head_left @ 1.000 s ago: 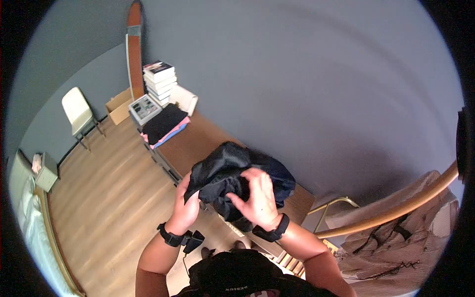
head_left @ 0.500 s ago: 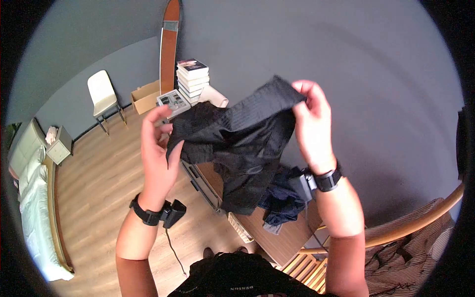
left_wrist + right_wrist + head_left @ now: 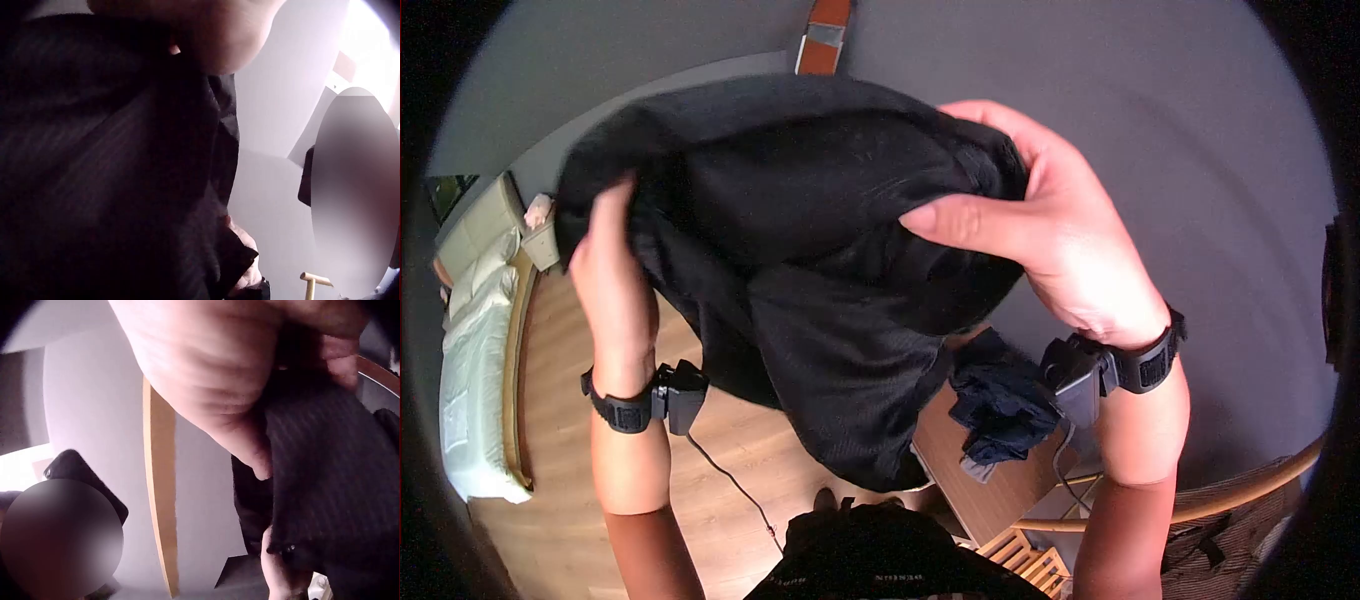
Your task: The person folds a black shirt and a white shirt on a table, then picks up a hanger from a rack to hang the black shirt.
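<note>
the black cloth [image 3: 800, 200] has risen, now hiding the stacked books.

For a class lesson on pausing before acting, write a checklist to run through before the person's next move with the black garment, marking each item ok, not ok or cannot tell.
1. Right hand grips the black garment: ok, thumb on the cloth.
2. Left hand grips it too: ok, though some fingers are hidden.
3. Garment smooth, without folds: not ok, it hangs in folds.
4. Tabletop free of other cloth: not ok, a crumpled dark blue cloth lies there.
5. Garment right side out: cannot tell.
</note>
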